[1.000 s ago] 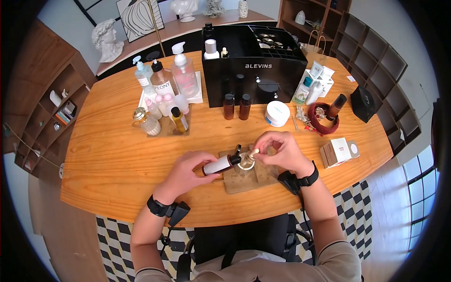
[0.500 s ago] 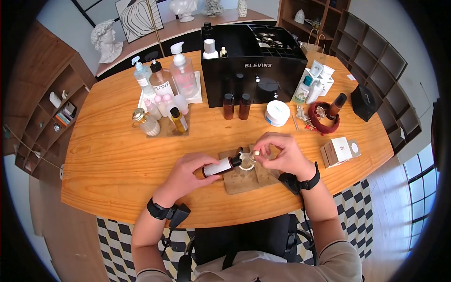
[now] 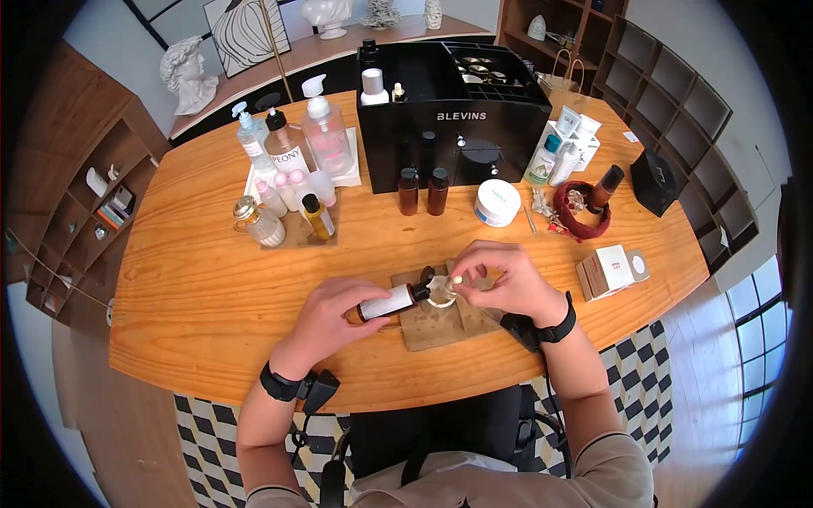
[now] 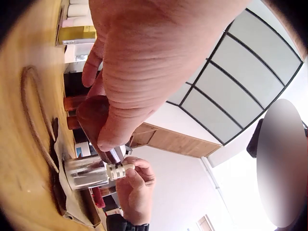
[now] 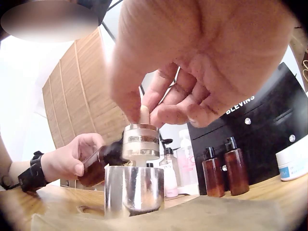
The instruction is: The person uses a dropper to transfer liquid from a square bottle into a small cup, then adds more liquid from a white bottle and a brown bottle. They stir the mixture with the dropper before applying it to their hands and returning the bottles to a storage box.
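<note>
My left hand [image 3: 329, 315] grips a brown bottle [image 3: 387, 302] with a white label. Its black flip cap stands up, and the bottle lies tilted with its mouth right at the rim of a clear glass jar [image 5: 134, 190]. Thumb and fingers of my right hand [image 3: 506, 275] pinch the small pale knob of a round cream-and-gold lid [image 5: 141, 142]. In the right wrist view that lid is raised just above the jar's mouth. The jar stands on a brownish mat [image 3: 432, 334]. How much the jar contains does not show.
Behind the hands are two brown bottles [image 3: 437, 193], a white tub [image 3: 498, 203] and a black organizer [image 3: 457, 144]. Pump bottles [image 3: 326, 140] and an oil bottle [image 3: 318, 218] stand at left. To the right are a small box [image 3: 603, 275] and a dark red headband [image 3: 583, 222].
Both hands keep their holds. The bottle has shifted slightly at the jar's rim, and the lid's tilt has changed a little over the jar. The head view has moved slightly.
</note>
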{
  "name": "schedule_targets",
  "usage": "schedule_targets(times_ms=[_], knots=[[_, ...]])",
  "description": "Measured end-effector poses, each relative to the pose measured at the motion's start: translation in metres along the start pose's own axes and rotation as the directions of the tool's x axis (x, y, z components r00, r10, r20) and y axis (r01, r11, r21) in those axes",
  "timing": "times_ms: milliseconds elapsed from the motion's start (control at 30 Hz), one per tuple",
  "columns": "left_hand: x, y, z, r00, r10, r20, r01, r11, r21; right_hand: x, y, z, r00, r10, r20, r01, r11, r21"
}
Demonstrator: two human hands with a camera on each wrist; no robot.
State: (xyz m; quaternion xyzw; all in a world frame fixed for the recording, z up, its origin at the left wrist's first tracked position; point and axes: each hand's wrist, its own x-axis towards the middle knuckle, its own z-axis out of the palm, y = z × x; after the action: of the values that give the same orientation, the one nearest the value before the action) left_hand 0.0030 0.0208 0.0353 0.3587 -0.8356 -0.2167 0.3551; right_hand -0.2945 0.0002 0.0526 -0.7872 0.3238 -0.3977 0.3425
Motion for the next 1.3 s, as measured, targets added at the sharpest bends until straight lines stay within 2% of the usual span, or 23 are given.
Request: schedule_targets(times_ms=[67, 133, 167, 233, 267, 333, 567, 633, 667, 733, 767, 833, 900, 967, 1000, 1067, 1167, 1300], knots=[[0.000, 0.004, -0.001, 1.000, -0.018, 0.015, 0.018, 1.000, 0.012, 0.000, -0.001, 0.002, 1.000, 0.000, -0.008, 0.000, 1.000, 0.009], [0.000, 0.009, 0.001, 0.978, -0.208, -0.018, 0.202, 0.962, -0.183, 0.000, -0.002, 0.002, 1.000, 0.001, -0.015, -0.001, 1.000, 0.018], [-0.001, 0.006, 0.001, 0.978, -0.209, -0.019, 0.202, 0.962, -0.183, 0.001, -0.002, 0.002, 0.999, -0.017, -0.030, 0.017, 1.000, 0.006], [-0.003, -0.005, -0.001, 0.999, -0.007, 0.037, 0.006, 1.000, 0.009, 0.001, -0.001, 0.002, 0.998, -0.036, -0.045, 0.035, 0.999, -0.007], [-0.002, -0.002, -0.001, 0.999, -0.006, 0.037, 0.006, 1.000, 0.009, 0.001, -0.001, 0.002, 0.999, -0.024, -0.034, 0.024, 1.000, 0.000], [0.000, 0.006, -0.001, 0.991, -0.126, 0.039, 0.128, 0.989, -0.075, 0.001, 0.000, 0.002, 1.000, -0.012, -0.022, 0.013, 1.000, 0.007], [0.000, 0.002, 0.000, 0.999, -0.047, 0.024, 0.048, 0.997, -0.056, 0.001, -0.001, 0.003, 1.000, -0.011, 0.001, 0.011, 1.000, -0.005], [-0.004, -0.004, 0.004, 0.981, -0.193, 0.031, 0.195, 0.952, -0.235, 0.000, 0.000, 0.003, 1.000, -0.007, 0.009, 0.007, 1.000, 0.003], [-0.005, -0.007, 0.005, 0.981, -0.193, 0.031, 0.195, 0.952, -0.235, 0.000, 0.001, 0.003, 1.000, -0.011, 0.009, 0.011, 1.000, -0.005], [-0.006, -0.013, 0.006, 0.951, -0.303, 0.065, 0.285, 0.776, -0.562, 0.000, 0.002, 0.004, 1.000, -0.015, 0.009, 0.015, 1.000, -0.013], [-0.005, -0.015, 0.007, 0.951, -0.303, 0.064, 0.285, 0.776, -0.562, 0.000, 0.002, 0.004, 1.000, -0.015, 0.008, 0.015, 1.000, -0.009], [-0.004, -0.017, 0.009, 0.927, -0.360, 0.105, 0.295, 0.528, -0.796, 0.000, 0.003, 0.003, 1.000, -0.015, 0.007, 0.015, 1.000, -0.007], [-0.003, -0.014, 0.009, 0.922, -0.373, 0.101, 0.293, 0.505, -0.812, 0.000, 0.003, 0.003, 1.000, -0.018, 0.006, 0.018, 1.000, -0.009], [-0.003, -0.016, 0.008, 0.901, -0.407, 0.147, 0.294, 0.326, -0.898, 0.000, 0.003, 0.003, 1.000, -0.015, 0.009, 0.015, 1.000, -0.002], [-0.003, -0.016, 0.006, 0.901, -0.407, 0.146, 0.293, 0.327, -0.898, 0.000, 0.002, 0.003, 1.000, -0.011, 0.013, 0.011, 1.000, 0.006], [-0.002, -0.017, 0.004, 0.899, -0.401, 0.177, 0.288, 0.238, -0.928, 0.000, 0.002, 0.003, 1.000, -0.006, 0.009, 0.005, 1.000, 0.008], [-0.001, -0.019, 0.005, 0.893, -0.428, 0.139, 0.286, 0.301, -0.910, 0.001, 0.001, 0.003, 1.000, -0.009, 0.002, 0.009, 1.000, -0.001], [-0.005, -0.027, 0.009, 0.883, -0.455, 0.118, 0.280, 0.307, -0.910, 0.000, 0.002, 0.003, 1.000, -0.003, 0.003, 0.003, 1.000, -0.005]])
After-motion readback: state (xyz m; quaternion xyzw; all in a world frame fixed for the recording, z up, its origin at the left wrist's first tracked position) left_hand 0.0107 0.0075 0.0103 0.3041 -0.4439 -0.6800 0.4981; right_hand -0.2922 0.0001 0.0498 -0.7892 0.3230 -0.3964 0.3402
